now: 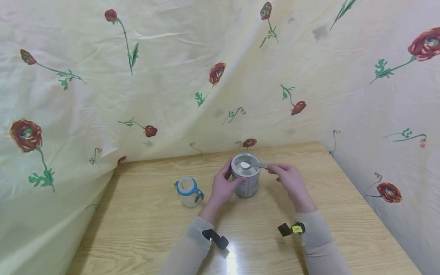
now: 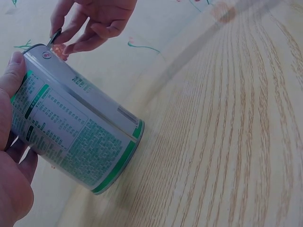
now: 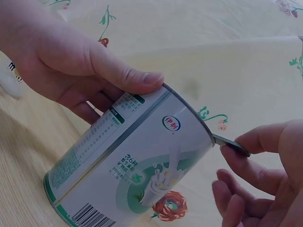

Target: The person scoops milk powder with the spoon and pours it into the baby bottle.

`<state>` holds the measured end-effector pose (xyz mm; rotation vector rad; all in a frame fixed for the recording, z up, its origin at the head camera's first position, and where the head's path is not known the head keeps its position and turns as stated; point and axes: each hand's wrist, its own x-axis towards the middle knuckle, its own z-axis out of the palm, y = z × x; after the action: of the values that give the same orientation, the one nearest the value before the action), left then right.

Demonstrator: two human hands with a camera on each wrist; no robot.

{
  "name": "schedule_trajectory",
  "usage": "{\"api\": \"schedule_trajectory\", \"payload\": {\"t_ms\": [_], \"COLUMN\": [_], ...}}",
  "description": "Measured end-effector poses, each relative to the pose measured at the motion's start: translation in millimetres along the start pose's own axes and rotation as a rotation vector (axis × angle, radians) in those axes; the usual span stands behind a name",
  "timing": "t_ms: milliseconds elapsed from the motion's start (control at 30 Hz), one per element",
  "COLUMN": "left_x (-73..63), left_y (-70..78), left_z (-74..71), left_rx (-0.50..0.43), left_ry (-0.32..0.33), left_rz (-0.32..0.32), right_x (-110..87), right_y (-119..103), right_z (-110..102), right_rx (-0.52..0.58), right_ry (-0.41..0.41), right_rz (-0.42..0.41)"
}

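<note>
Key relation for us: spoon point(image 1: 259, 165) to can point(image 1: 246, 187). Spoon bowl sits at the can's mouth, on the left-hand side of our right hand point(image 1: 288, 180); long axis runs sideways, bowl pointing toward our left hand point(image 1: 222, 188), handle crossing the rim on the right-hand side. Bowl carries something white; more pale stuff shows inside the can. Height of bowl above the contents: we can't tell.

Can stands between our hands, long axis upright, a bit ahead of the wrists. Left hand is nearer, in contact: curled round its left side near the top, thumb on the near face, fingers round the back. Right hand is off the can, pinching the handle end between thumb and index; remaining fingers bend loosely below, with nothing in them.

Cup point(image 1: 189, 199) with the blue handles stands on the table point(image 1: 137, 221) to the outer side of our left hand, apart from it. Left hand is the nearer one there; can and left hand lie between cup and spoon.
</note>
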<state>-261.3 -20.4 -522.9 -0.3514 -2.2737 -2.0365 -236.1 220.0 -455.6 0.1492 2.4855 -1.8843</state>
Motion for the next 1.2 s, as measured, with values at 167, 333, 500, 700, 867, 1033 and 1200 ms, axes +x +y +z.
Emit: {"api": "schedule_trajectory", "payload": {"t_ms": [167, 333, 500, 700, 867, 1033, 1200], "left_x": [-0.8, -1.5, -3.0, -4.2, -3.4, -6.0, -19.2], "left_y": [0.6, 1.3, 4.7, 9.2, 11.6, 19.7, 38.9], "left_z": [-1.4, -2.6, -4.4, -6.5, -7.5, -11.0, -27.0], "left_rx": [0.005, -0.001, 0.007, 0.052, 0.080, 0.095, 0.109], "left_ry": [0.003, 0.008, 0.004, -0.041, -0.069, -0.086, -0.108], "left_rz": [-0.002, -0.001, -0.010, -0.015, -0.005, -0.008, 0.033], "right_x": [-0.1, 0.2, -0.3, -1.3, -0.3, -0.4, -1.2], "right_y": [-0.6, -0.4, -1.7, -2.9, -1.2, -0.4, 0.1], "right_z": [1.6, 3.3, 5.2, 6.1, 5.3, 3.1, -0.1], "right_rx": [0.034, 0.044, 0.045, 0.067, 0.093, 0.106, 0.139], "right_ry": [-0.071, -0.112, -0.137, -0.143, -0.141, -0.131, -0.135], "right_rz": [0.021, 0.011, 0.004, 0.010, 0.008, 0.006, 0.000]}}
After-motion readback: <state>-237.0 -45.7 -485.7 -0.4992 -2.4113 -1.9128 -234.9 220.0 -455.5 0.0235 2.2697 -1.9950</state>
